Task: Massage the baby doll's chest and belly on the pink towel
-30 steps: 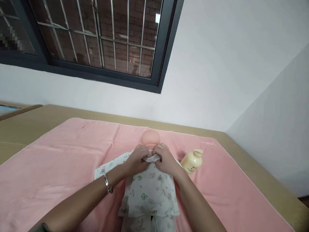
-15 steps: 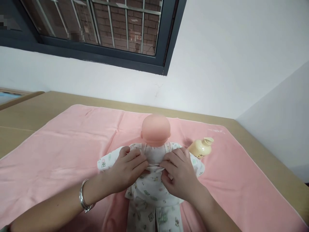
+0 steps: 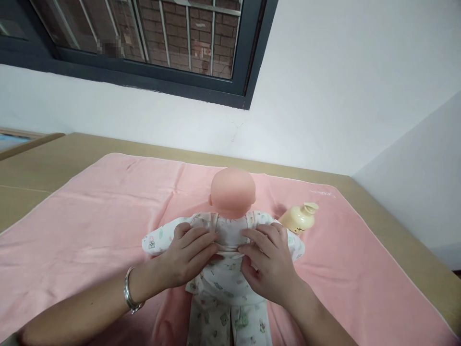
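Your left hand [image 3: 187,252] and right hand [image 3: 268,262] have slid from the doll's [image 3: 233,192] collar down onto its chest, fingers flat on its printed top [image 3: 226,281], any pinch hidden, the doll lying on the pink towel [image 3: 90,216].

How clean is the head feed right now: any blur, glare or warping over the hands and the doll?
Head view: the light is soft and even, with no glare. The left hand and right hand on the doll are sharp, casting only faint shadows on the pink towel. Wide-angle distortion slants the window, and one small patch of it is pixelated.
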`<state>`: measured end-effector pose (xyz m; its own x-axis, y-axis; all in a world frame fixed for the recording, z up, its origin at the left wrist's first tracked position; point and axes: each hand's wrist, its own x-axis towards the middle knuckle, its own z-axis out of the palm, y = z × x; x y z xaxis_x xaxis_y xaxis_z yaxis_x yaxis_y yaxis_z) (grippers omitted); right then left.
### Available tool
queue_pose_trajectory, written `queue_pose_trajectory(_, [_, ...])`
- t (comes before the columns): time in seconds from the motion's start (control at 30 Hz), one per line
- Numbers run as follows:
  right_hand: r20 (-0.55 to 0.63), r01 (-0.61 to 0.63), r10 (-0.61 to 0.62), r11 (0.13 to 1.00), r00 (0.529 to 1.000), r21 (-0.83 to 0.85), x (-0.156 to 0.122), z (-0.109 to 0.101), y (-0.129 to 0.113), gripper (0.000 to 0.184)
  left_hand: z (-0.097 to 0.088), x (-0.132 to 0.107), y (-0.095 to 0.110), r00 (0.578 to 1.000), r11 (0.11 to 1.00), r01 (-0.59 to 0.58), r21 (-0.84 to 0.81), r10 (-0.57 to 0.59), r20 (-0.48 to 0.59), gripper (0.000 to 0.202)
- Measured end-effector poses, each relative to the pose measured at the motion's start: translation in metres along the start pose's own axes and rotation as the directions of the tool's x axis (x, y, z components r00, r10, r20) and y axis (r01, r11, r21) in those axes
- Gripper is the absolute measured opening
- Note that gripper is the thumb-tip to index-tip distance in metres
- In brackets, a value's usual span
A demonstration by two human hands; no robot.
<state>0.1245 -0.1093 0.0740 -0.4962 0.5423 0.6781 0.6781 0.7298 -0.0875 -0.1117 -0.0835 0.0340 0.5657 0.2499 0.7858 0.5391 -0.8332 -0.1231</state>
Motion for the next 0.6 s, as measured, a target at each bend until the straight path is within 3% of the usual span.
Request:
queue_pose_trajectory(0.23, [0.01,0.029,-0.029,0.999,1.0,0.02,0.0013,-0.0017,0.0015,0.018,-0.0021,-0.0009,0.0074,0.995,0.993,0.098,0.058,-0.097,-0.014,0.009])
queue_pose_trajectory(0.4, [-0.039,0.03,-0.029,0.999,0.999,0.017,0.0004,-0.0012,0.0002,0.02,-0.0013,-0.0012,0.0078,0.996,0.994,0.086,0.063,-0.086,0.009,0.008])
queue_pose_trajectory(0.6, [-0.017,0.014,-0.014,1.0,1.0,0.009,-0.0008,-0.0009,-0.0002,0.019,-0.0008,0.0001,0.0084,0.996,0.995,0.09,0.04,-0.09,0.002,0.006])
